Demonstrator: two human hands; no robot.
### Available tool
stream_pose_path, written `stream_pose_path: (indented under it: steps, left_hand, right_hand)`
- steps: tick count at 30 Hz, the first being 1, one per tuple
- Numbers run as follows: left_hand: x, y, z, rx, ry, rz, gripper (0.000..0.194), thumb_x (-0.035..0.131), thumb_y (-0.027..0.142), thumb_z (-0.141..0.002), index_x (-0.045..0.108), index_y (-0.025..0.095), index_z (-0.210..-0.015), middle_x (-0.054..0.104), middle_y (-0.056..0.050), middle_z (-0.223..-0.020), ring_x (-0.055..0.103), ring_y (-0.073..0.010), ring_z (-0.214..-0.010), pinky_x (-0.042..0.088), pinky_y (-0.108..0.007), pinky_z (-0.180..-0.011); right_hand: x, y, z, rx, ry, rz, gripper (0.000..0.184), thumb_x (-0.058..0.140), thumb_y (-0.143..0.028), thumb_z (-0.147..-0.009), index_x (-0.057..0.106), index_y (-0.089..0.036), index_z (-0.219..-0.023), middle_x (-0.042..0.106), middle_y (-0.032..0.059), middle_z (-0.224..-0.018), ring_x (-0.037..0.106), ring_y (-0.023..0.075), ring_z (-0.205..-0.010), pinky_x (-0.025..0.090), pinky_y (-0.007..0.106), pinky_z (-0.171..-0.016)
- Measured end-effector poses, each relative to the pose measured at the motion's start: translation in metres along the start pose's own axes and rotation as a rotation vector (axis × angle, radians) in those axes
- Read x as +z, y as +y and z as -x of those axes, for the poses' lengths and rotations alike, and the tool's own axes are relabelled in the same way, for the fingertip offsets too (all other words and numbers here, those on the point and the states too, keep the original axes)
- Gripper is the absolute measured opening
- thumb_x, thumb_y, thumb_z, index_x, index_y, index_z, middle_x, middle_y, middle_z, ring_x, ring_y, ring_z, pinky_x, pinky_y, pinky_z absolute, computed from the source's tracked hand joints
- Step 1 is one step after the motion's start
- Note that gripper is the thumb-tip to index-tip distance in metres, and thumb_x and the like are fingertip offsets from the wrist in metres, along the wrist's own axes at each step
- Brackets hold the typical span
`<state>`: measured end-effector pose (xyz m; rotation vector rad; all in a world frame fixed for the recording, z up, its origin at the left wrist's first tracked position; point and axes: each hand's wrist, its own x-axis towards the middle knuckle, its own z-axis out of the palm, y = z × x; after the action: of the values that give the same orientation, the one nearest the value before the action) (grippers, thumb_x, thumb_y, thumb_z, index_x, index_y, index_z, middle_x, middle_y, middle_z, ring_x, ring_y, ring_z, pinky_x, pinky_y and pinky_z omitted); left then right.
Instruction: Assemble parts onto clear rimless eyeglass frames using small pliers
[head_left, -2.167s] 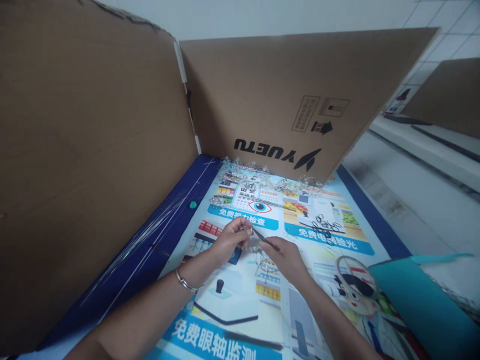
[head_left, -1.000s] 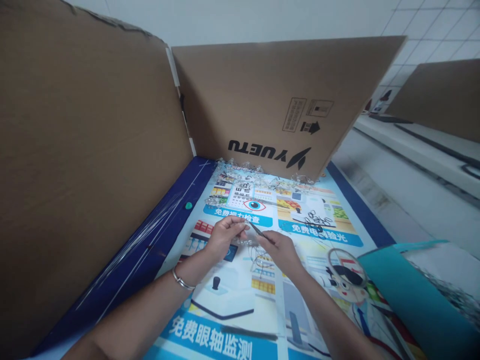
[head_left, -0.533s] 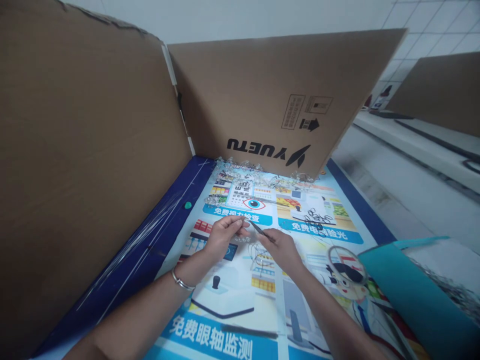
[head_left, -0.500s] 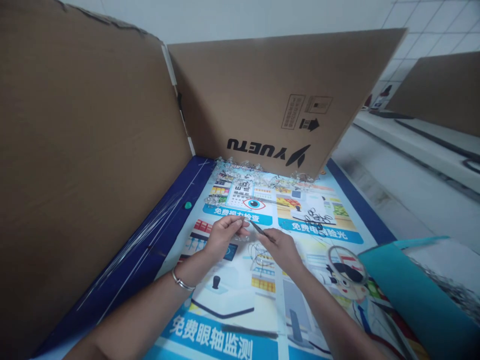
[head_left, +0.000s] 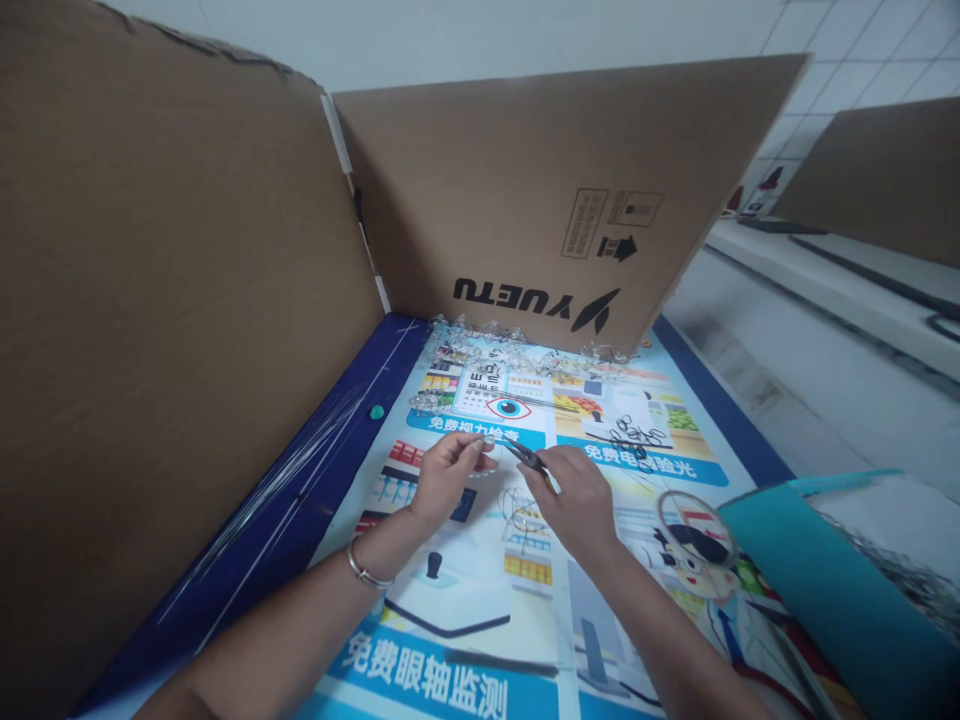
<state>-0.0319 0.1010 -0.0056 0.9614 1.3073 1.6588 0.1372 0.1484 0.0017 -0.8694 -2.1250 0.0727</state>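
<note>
My left hand point(head_left: 448, 478), with a silver bangle on its wrist, pinches a small clear piece point(head_left: 487, 440) between thumb and fingertips. Its kind is too small to make out. My right hand point(head_left: 576, 498) is closed round a pair of thin-nosed pliers point(head_left: 528, 457). The plier tips point left and end close to the fingertips of my left hand; whether they touch the piece I cannot tell. Below and between the hands lies a loose coil of thin wire point(head_left: 523, 512) on the printed sheet.
Clear beaded pieces point(head_left: 517, 350) line the foot of a cardboard panel point(head_left: 480, 190). Black loops point(head_left: 634, 435) lie at the right. Straight wires point(head_left: 281, 475) rest on the blue left edge, near a green lump point(head_left: 376, 412). A teal box point(head_left: 840, 570) stands at the right front.
My right hand has turned and shifted slightly right, so more of the pliers shows. My left hand stays nearly in place, still pinching.
</note>
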Motion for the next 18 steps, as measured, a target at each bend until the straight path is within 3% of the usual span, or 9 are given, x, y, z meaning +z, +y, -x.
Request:
stream_pose_path:
  steps: [3,6,11,18]
  left_hand:
    - [0.000,0.001,-0.001,-0.003,0.009,-0.009,0.019,0.057,0.032,-0.076,0.059,0.015,-0.086,0.066,-0.003,-0.079,0.062,-0.0116,-0.061,0.049,-0.024,-0.061]
    - [0.000,0.000,0.001,0.036,-0.016,-0.053,0.019,0.056,0.031,-0.077,0.060,0.015,-0.086,0.065,-0.001,-0.071,0.062,-0.0115,-0.061,0.049,-0.024,-0.062]
    - [-0.001,-0.005,0.005,0.115,-0.070,-0.193,0.019,0.055,0.030,-0.077,0.063,0.016,-0.087,0.066,-0.001,-0.069,0.062,-0.0125,-0.064,0.050,-0.025,-0.065]
    - [0.002,0.005,0.010,0.100,-0.185,-0.203,0.017,0.055,0.029,-0.077,0.063,0.015,-0.083,0.067,-0.003,-0.074,0.064,-0.0137,-0.068,0.051,-0.027,-0.069]
  right_hand:
    - [-0.001,-0.001,0.000,-0.067,0.039,0.048,0.021,0.050,-0.034,-0.082,0.061,-0.017,-0.086,0.061,0.0075,-0.081,0.054,0.0181,-0.081,0.040,0.031,-0.076]
    - [-0.001,-0.005,0.000,-0.120,-0.025,0.105,0.021,0.049,-0.034,-0.083,0.061,-0.017,-0.085,0.060,0.0067,-0.077,0.053,0.0176,-0.079,0.040,0.031,-0.074]
    - [0.000,-0.007,-0.001,-0.106,-0.092,0.191,0.023,0.049,-0.035,-0.083,0.061,-0.016,-0.081,0.059,0.0062,-0.074,0.051,0.0176,-0.078,0.038,0.030,-0.071]
    - [-0.001,0.002,-0.002,-0.108,-0.083,0.166,0.023,0.048,-0.035,-0.084,0.062,-0.017,-0.082,0.060,0.0053,-0.072,0.052,0.0163,-0.074,0.037,0.028,-0.068]
